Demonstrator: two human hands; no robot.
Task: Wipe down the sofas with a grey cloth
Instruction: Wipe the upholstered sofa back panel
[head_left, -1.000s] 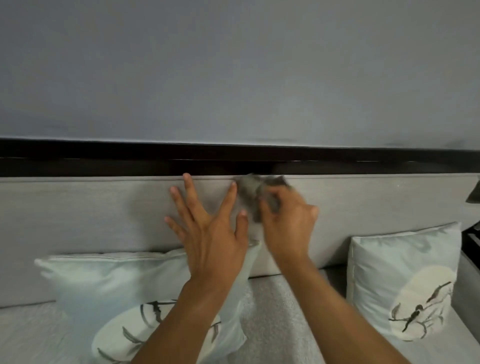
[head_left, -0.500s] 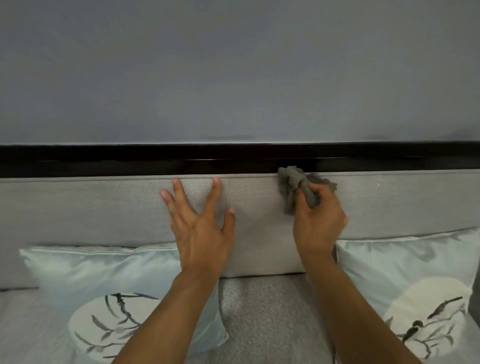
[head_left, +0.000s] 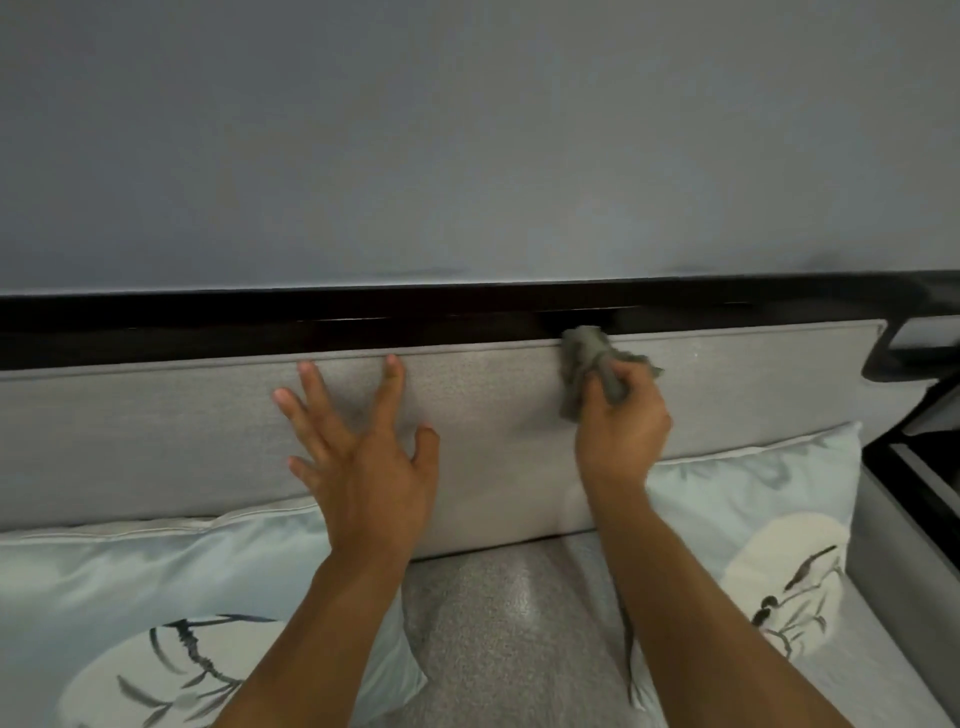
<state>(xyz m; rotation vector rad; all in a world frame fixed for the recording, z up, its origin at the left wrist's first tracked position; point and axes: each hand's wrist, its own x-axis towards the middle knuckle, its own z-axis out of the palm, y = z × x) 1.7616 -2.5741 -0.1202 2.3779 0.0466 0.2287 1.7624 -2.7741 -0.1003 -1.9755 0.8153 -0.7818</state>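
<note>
The grey cloth (head_left: 587, 364) is bunched against the top edge of the sofa backrest (head_left: 493, 405), just under the dark wooden rail (head_left: 260, 325). The right hand (head_left: 621, 431) grips it with fingers curled round the wad. The left hand (head_left: 363, 462) lies flat on the backrest, fingers spread and straight. Pale printed cushions (head_left: 130, 587) lean below on either side of the grey seat (head_left: 509, 623).
</note>
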